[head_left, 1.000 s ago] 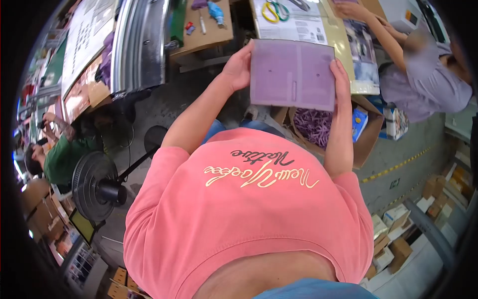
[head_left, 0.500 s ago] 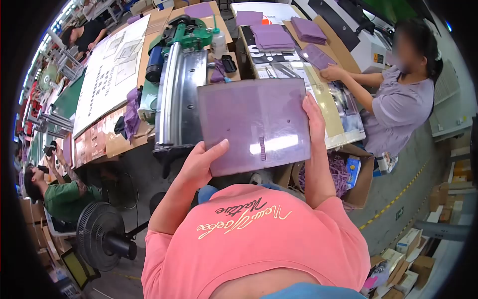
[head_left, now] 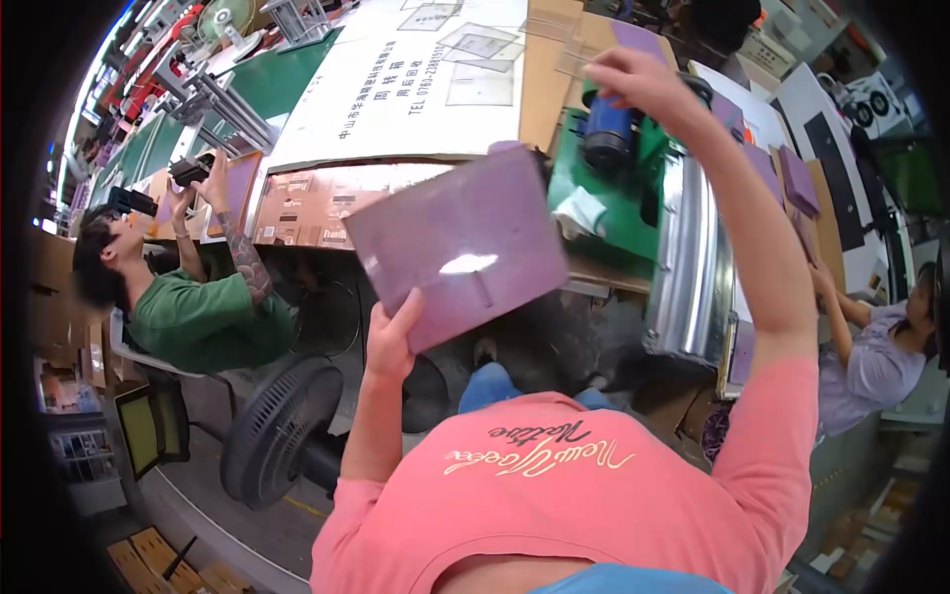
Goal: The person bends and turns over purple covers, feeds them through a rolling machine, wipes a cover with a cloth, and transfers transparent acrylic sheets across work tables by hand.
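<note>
My left hand (head_left: 394,342) grips the lower left edge of a flat rectangular panel (head_left: 457,223) with a purple film-like surface, thumb on top. The panel is tilted, with a bright reflection and a short dark row of marks. My right hand (head_left: 641,87) is raised over the far part of the bench, its fingers pinched together at the edge of a small clear sheet (head_left: 576,61). Below that hand lie a blue cylindrical motor (head_left: 607,134) and a long shiny metal roller machine (head_left: 688,257).
A printed white board (head_left: 426,89) covers the bench at the back left. A crumpled white cloth (head_left: 581,212) lies on the green surface. A black fan (head_left: 282,431) stands at my left. One person in green (head_left: 213,317) sits left; another (head_left: 876,342) works at the right.
My view has turned left. My right hand has let go of the purple panel and reached out over the bench. My left hand still holds the panel, now tilted and farther left.
</note>
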Demonstrator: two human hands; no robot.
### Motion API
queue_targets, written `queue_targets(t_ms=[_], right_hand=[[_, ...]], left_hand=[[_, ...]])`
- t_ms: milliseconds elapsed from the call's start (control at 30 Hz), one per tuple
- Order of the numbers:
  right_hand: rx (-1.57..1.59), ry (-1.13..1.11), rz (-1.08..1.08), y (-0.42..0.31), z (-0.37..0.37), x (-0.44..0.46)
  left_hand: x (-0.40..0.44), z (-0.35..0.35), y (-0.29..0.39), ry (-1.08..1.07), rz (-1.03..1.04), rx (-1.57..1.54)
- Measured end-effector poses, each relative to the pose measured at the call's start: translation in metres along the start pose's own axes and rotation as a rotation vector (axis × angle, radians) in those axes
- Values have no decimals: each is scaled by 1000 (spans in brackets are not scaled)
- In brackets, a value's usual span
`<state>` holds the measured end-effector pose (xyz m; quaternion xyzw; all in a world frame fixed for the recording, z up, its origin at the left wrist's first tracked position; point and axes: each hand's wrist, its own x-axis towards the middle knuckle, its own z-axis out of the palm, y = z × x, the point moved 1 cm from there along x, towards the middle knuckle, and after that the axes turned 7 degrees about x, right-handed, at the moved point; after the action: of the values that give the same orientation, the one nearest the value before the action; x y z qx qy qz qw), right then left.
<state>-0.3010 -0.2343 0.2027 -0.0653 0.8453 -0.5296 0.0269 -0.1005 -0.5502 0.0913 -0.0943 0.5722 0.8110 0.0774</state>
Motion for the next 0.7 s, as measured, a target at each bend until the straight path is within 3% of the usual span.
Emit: queue_targets(t_ms=[133,333,433,567,700], right_hand=[[-237,-53,239,95,75,142],[-502,66,355,216,155,211],[-334,112,543,234,165,225],[645,667,656,251,150,278],[1048,942,623,298,110,337]], left_hand=[[16,-67,-14,174,-12,71],[18,-126,-39,364,-128,70],[22,-136,-41,407,-177,30],[59,-132,-23,424,-119,-38],[99,-128,-14,472,-110,9]])
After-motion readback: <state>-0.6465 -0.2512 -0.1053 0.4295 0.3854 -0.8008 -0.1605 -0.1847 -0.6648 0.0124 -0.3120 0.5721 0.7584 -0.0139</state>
